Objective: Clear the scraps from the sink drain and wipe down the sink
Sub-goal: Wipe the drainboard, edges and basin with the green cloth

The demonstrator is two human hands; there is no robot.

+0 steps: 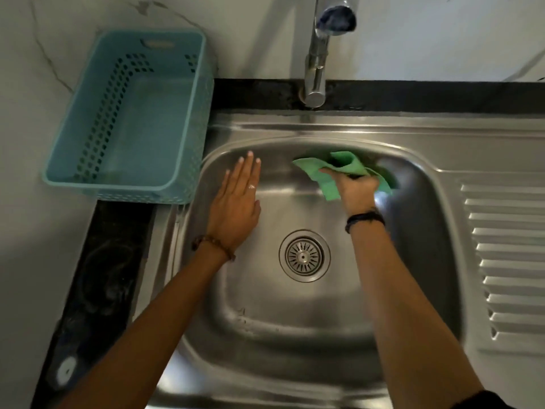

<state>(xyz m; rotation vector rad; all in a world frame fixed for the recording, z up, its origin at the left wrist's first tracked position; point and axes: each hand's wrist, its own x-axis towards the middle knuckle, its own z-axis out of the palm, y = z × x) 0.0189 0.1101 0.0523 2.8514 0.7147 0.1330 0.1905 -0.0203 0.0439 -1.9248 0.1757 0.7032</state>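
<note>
The steel sink fills the middle of the view, with its round drain strainer at the centre of the basin. No scraps show on the strainer. My right hand grips a green cloth and presses it against the basin's far wall, right of centre. My left hand lies flat, fingers together and extended, on the basin's left slope; it holds nothing.
A chrome faucet rises behind the sink, its spout overhead. An empty teal plastic basket sits on the counter at the back left. A ribbed draining board lies to the right. Dark counter edging runs along the left.
</note>
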